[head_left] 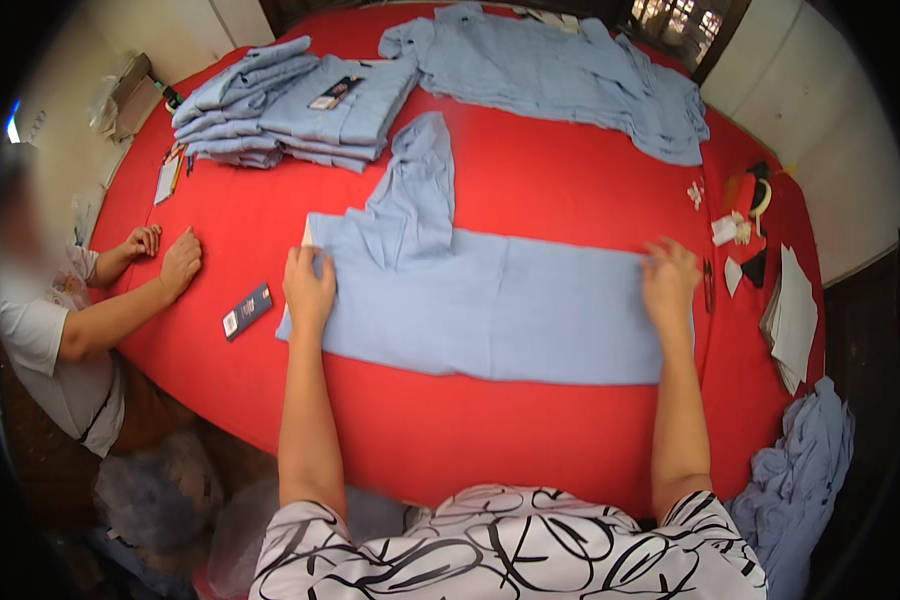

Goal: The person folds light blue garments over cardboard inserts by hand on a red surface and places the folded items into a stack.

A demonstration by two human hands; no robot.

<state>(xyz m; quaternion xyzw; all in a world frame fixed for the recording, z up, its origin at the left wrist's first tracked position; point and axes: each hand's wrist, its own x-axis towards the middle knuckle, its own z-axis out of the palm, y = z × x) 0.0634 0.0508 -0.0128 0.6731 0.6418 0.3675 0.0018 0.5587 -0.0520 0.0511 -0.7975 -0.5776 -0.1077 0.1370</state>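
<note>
A light blue shirt [490, 310] lies folded into a long strip across the red-covered table in front of me. One sleeve [425, 185] sticks out from its far edge, toward the back. At the strip's left end, my left hand [310, 288] is closed on the fabric, beside a pale strip showing at the corner. My right hand [672, 275] has its fingers bent at the far right corner of the cloth, slightly blurred, and seems to pinch the edge. A dark blue hang tag [246, 312] rests on the table left of my left hand.
Folded blue shirts [300, 110] are stacked at the back left, more shirts [560, 80] lie spread at the back. A co-worker's hands [180, 262] rest on the left edge. At right are scissors [708, 286], tape [761, 197] and white sheets [790, 320]; blue cloth [795, 480] hangs near.
</note>
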